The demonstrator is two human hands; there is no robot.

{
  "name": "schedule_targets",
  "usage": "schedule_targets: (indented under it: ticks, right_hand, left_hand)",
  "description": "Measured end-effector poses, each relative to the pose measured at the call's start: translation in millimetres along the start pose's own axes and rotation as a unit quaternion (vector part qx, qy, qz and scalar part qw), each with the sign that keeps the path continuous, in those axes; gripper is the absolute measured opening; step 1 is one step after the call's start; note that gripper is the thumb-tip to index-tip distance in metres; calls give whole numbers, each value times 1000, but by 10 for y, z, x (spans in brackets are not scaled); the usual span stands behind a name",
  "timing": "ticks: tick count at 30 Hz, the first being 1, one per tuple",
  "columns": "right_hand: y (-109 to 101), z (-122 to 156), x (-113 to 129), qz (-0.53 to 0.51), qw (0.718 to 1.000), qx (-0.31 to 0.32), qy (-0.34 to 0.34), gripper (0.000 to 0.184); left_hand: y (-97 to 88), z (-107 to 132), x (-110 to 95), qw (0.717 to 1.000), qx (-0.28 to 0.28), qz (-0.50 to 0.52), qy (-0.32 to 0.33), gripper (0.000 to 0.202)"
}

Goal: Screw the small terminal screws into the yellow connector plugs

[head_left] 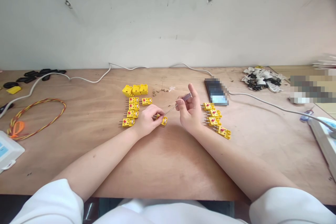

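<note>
The left hand [146, 120] is closed, pinching a small yellow connector [164, 120] at its fingertips. The connector sits just right of that hand, with its long axis slanting from upper left to lower right. The right hand [190, 109] is also closed, holding a screwdriver [187, 97] by its handle between thumb and fingers, with the index finger raised. The thin shaft slants down and left from this hand to the connector, but whether its tip meets a screw is too small to tell. The left hand is the nearer to the connector.

On the plywood worktop [168, 168], more connectors form a column left of the hands [133, 110] and another to the right [215, 119]. Farther up are three yellow blocks [135, 90], tiny screws [160, 91] and a phone [215, 91]. A coil of twisted wire [36, 119] lies at the left, and a heap of black and white parts [262, 78] at the upper right.
</note>
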State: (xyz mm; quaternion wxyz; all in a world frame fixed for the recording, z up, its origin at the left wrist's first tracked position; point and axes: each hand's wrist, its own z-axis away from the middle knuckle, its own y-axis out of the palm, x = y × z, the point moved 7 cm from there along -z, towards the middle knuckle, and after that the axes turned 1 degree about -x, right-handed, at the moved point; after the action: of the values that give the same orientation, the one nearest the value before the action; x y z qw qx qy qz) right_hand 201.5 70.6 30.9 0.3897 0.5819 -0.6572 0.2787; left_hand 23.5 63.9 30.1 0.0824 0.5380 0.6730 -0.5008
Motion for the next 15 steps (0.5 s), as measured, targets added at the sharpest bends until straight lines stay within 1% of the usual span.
schedule_targets:
  ticks: [4,8,13,15]
  right_hand:
    - [28,21,64,8,1000,16,-20,64]
    - [51,35,118,15,999,28,-39,63]
    - [36,28,130,21,999,21,-42,63]
    - [38,24,141,30,998,22,-47,63]
  left_hand:
    - [15,2,-25,1000,13,6,7,9]
    - [23,-8,-40,999,30,10,11,8]
    - [28,0,-4,999,32,13,-11,6]
    - [32,13,25,999,29,14,-26,9]
